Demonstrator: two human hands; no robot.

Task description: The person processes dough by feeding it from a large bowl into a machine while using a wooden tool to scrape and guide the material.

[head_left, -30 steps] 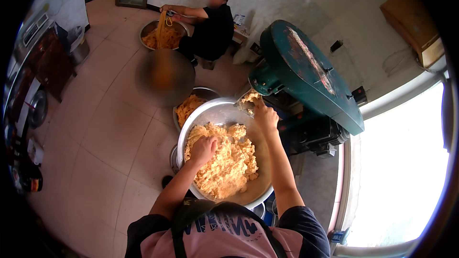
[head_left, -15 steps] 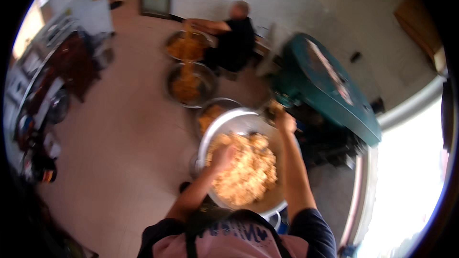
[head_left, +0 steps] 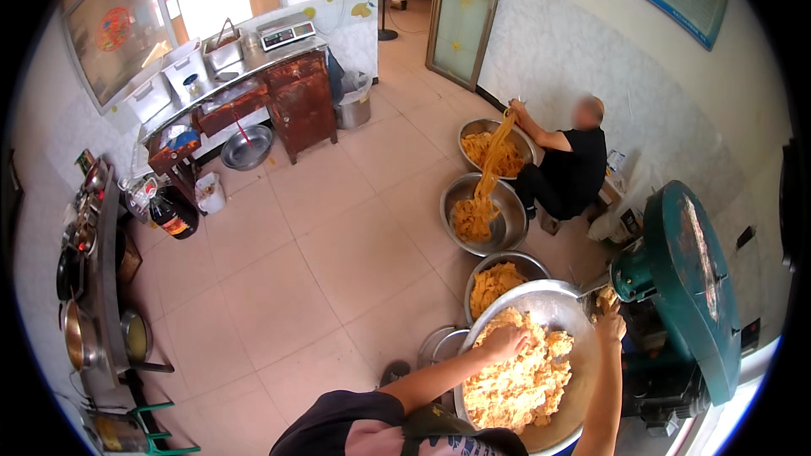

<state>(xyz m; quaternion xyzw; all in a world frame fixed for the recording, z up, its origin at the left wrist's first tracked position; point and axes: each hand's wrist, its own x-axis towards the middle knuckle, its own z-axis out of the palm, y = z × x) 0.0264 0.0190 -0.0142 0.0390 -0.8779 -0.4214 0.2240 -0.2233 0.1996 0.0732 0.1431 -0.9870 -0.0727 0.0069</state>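
A large metal basin (head_left: 583,371) below me holds a heap of pale yellow, crumbly dough (head_left: 517,384). My left hand (head_left: 505,343) rests on the heap, its fingers curled into the dough. To the right, my right hand (head_left: 610,325) is raised over the basin's rim, beside the outlet of a green machine (head_left: 688,287). Its fingers are closed around or against a small brownish lump (head_left: 605,300) at the outlet; I cannot make out what it is.
Beyond my basin stand three metal bowls of orange-yellow strands or dough: a near bowl (head_left: 507,285), a middle bowl (head_left: 511,232) and a far bowl (head_left: 525,133). A seated person (head_left: 570,160) lifts long strands between two. At left are a counter (head_left: 300,101) and shelf (head_left: 110,304).
My view has swung left, so everything sits further right and lower. My left hand stays at the dough and my right by the machine. The seated person still holds up strands.
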